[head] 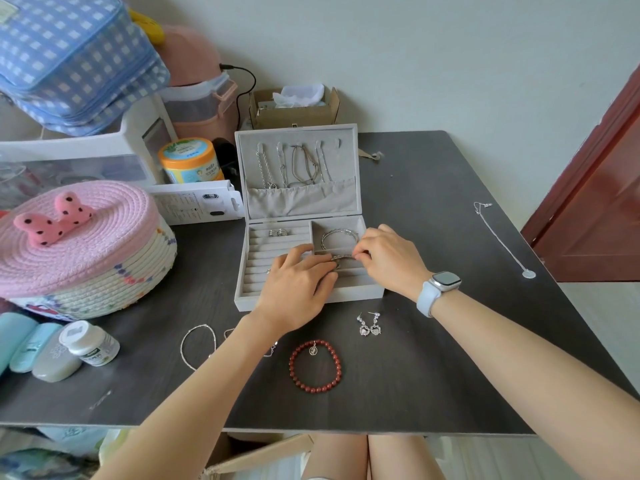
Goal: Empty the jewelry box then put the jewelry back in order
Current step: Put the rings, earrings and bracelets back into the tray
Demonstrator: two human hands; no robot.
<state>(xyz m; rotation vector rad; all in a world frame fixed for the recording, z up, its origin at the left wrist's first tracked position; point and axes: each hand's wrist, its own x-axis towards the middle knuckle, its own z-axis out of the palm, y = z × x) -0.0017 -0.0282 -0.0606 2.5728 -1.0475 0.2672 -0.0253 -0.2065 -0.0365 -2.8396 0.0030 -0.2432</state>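
dark table (433, 341) against a pale wall, clutter at upper left. grey jewelry box (301, 216) sits open mid-frame. we judge the risk is the silver bracelet (341, 259) snagging on a divider or slipping out — both hands crowd the box. left hand (298, 289) fingers narrowly curled, pinching one end; right hand (388, 258) fingertips pinched tight on the other. red bead bracelet (315, 365) and earrings (370, 325) wait lower centre.

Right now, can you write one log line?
hands: left hand, right hand | holding: silver bangle | where: over jewelry box | on table: red bead bracelet, earrings
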